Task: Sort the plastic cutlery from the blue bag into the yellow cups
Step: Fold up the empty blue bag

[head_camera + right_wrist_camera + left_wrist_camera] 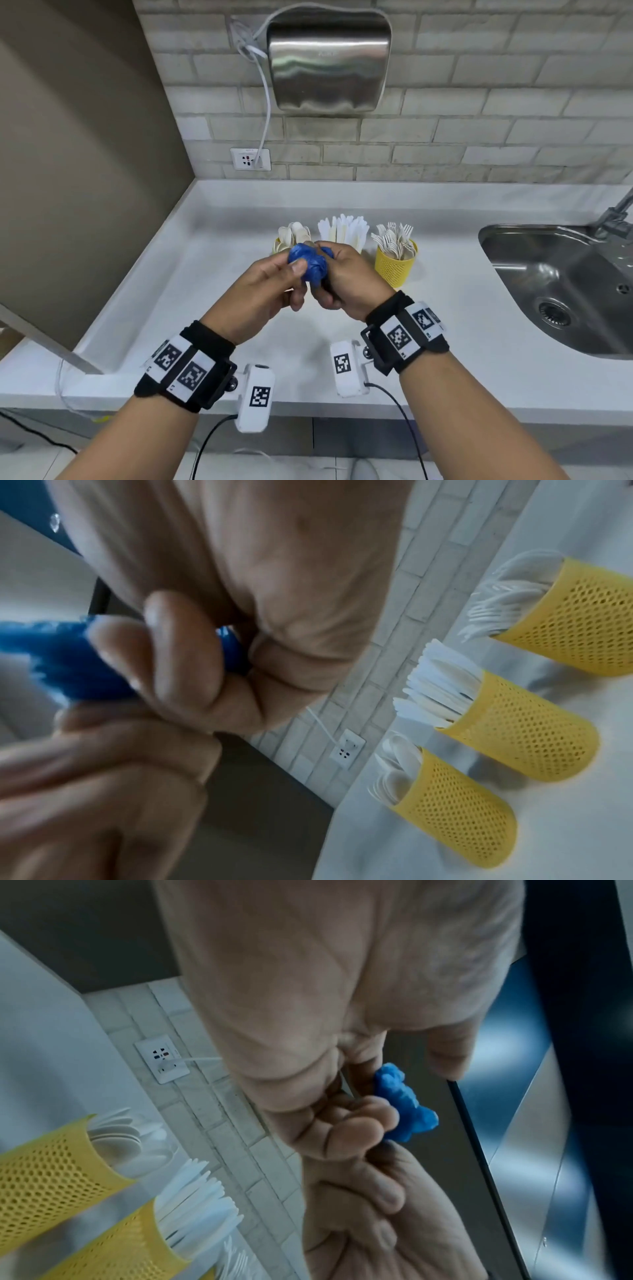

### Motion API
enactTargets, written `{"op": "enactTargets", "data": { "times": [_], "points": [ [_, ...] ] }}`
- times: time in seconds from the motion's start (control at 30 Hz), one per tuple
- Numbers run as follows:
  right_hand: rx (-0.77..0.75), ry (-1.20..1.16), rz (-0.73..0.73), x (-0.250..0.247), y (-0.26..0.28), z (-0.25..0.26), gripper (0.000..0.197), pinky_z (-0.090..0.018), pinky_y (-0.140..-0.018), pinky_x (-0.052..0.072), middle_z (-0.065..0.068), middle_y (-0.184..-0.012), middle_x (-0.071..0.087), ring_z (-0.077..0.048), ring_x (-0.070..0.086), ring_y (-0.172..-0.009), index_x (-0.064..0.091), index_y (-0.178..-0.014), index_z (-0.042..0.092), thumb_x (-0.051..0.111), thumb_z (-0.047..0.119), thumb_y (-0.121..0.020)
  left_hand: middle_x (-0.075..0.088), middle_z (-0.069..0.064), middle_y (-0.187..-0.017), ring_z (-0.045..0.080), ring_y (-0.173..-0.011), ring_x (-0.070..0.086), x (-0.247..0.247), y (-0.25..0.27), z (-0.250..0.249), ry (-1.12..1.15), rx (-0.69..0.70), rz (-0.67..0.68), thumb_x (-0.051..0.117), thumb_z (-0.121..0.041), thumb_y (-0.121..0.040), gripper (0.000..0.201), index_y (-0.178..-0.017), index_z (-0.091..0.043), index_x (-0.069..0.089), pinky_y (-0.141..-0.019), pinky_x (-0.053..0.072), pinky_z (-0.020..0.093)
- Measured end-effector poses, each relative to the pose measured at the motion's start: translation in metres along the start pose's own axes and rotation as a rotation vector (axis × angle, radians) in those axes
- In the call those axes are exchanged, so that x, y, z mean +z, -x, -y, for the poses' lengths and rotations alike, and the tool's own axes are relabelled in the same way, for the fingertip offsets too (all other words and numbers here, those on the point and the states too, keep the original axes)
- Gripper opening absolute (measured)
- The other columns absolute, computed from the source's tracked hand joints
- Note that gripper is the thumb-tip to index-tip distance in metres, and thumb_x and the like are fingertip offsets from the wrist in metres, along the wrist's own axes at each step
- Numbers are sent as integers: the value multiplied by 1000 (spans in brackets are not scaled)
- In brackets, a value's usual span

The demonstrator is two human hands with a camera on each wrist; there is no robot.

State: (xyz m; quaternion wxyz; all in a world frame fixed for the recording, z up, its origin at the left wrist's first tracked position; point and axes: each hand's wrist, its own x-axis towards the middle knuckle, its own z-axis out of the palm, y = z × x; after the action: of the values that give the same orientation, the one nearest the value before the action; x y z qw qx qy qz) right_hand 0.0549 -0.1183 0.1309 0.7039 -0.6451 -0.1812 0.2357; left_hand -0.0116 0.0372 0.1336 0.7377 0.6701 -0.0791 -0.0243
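Note:
The blue bag [310, 263] is crumpled into a small wad held above the counter. My left hand [270, 284] pinches it from the left with thumb and fingers, and my right hand [342, 274] grips it from the right. The wad also shows as the blue bag [404, 1104] and the blue bag [61, 666] in the wrist views. Behind the hands stand three yellow mesh cups: a spoon cup [455, 810] on the left, a knife cup [524, 729] in the middle, a fork cup [394, 265] on the right. All hold white plastic cutlery.
A steel sink [561, 287] with a tap lies at the right of the white counter [205, 274]. A hand dryer [329, 61] hangs on the brick wall, its cord running to a socket [250, 159]. A brown wall closes the left side.

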Motion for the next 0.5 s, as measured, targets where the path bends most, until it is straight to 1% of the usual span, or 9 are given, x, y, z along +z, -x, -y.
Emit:
{"op": "enactTargets", "data": {
  "times": [0.03, 0.1, 0.17, 0.2, 0.27, 0.33, 0.4, 0.47, 0.5],
  "points": [
    [12, 39, -16, 2, 0, -5, 24, -19, -42, 20, -14, -57, 48, -16, 38, -35, 60, -92, 4, 40, 2, -104, 49, 11, -74, 19, -66, 45, 1, 0, 1, -37, 21, -27, 62, -42, -90, 34, -100, -10, 70, -65, 43, 26],
    [1, 121, -79, 7, 1, -11, 18, -23, -41, 27, -12, -61, 48, -20, 44, -40, 57, -99, -2, 39, 1, -103, 50, 8, -72, 22, -67, 45, 1, -2, 3, -106, 39, -106, 63, -42, -92, 35, -100, -9, 69, -66, 41, 28],
    [-62, 186, -128, 12, 3, -13, 19, -28, -43, 39, -9, -65, 57, -25, 54, -47, 58, -109, 4, 41, 0, -103, 53, 8, -70, 28, -68, 50, 2, -3, 5, -156, 36, -128, 58, -34, -101, 28, -98, -7, 67, -67, 40, 33],
    [-89, 198, -134, 15, 4, -12, 25, -31, -48, 45, -10, -71, 61, -26, 59, -52, 58, -117, 8, 41, -2, -101, 56, 6, -72, 27, -69, 52, 3, -3, 6, -189, 33, -131, 54, -29, -104, 26, -97, -6, 65, -67, 40, 34],
    [-98, 173, -109, 18, 8, -12, 40, -35, -60, 53, -12, -89, 65, -25, 64, -68, 58, -128, 14, 45, 1, -93, 58, -3, -81, 16, -73, 55, 4, -4, 8, -315, 20, -166, 49, -25, -108, 25, -95, -9, 65, -73, 41, 32],
    [-34, 13, -75, 21, 10, -12, 44, -33, -64, 52, -11, -94, 65, -23, 63, -73, 61, -122, 15, 49, 13, -81, 51, -9, -89, 3, -79, 53, 8, -2, 6, -496, 17, -177, 44, -22, -109, 30, -87, -21, 64, -79, 39, 22],
    [15, -177, -92, 24, 12, -11, 32, -32, -56, 44, -9, -80, 62, -22, 56, -62, 60, -107, 11, 50, 22, -78, 50, -8, -87, 5, -86, 53, 12, 1, 4, -598, 38, -126, 38, -17, -109, 39, -78, -23, 61, -80, 37, 20],
    [7, -158, -211, 24, 12, -13, 17, -28, -49, 32, -3, -62, 56, -21, 45, -50, 54, -96, 11, 52, 27, -92, 59, -6, -85, 13, -90, 56, 11, 0, 4, -647, 65, -52, 37, -18, -106, 43, -74, -17, 66, -81, 39, 23],
    [7, -110, -267, 24, 12, -16, 18, -25, -47, 28, 0, -57, 51, -20, 40, -48, 52, -91, 13, 50, 27, -101, 64, -4, -84, 14, -89, 57, 10, -1, 5, -674, 76, -33, 39, -21, -103, 42, -74, -16, 69, -81, 41, 25]
  ]
}}
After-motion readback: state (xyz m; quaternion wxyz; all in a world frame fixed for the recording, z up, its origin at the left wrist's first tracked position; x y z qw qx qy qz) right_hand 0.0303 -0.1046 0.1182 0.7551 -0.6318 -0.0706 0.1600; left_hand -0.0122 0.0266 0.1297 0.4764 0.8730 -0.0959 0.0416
